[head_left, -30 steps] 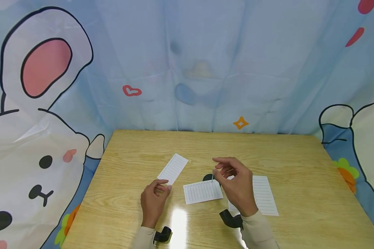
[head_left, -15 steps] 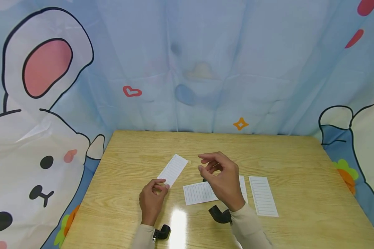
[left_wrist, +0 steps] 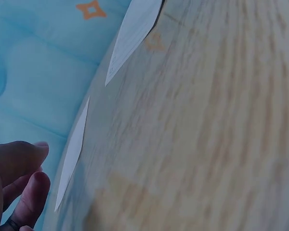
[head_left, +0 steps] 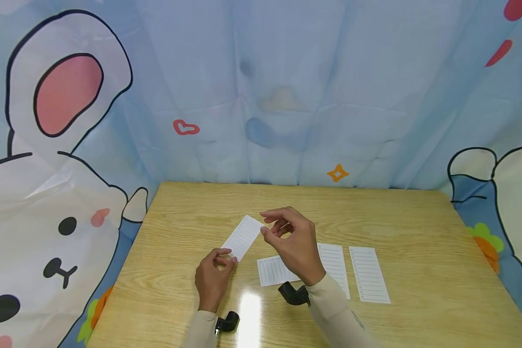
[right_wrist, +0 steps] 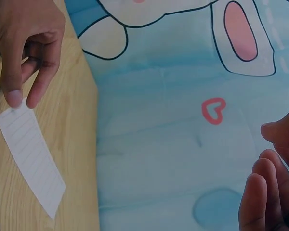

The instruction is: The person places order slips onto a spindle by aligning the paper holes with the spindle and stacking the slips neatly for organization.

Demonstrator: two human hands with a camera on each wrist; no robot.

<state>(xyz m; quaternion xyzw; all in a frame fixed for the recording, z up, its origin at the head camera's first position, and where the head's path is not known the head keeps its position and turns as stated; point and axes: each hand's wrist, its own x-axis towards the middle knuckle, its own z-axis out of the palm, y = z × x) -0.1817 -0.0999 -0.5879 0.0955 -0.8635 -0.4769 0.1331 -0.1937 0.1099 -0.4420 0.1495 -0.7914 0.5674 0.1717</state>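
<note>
In the head view my left hand (head_left: 211,280) hovers by the near end of a slanted lined paper slip (head_left: 243,238), fingers bent and thumb apart from them. The left wrist view shows the fingertips beside that slip (left_wrist: 73,156), with a gap between thumb and finger. My right hand (head_left: 292,244) is raised over the middle of the table, its thumb and index finger curved and apart. Nothing shows between the right fingers (right_wrist: 265,166) in the right wrist view. Beneath this hand a second lined slip (head_left: 273,271) lies crosswise, its right part hidden.
Two more lined slips lie upright on the right: one (head_left: 335,266) partly behind the right forearm, the other (head_left: 369,274) beside it. The wooden table (head_left: 430,241) ends at a cartoon-printed curtain (head_left: 287,145). A black wrist camera (head_left: 293,293) sticks out from the right sleeve.
My right hand has moved left and slightly away from me, off the right-hand slips. It now covers the black round object and part of the crosswise slip. My left hand has barely moved.
</note>
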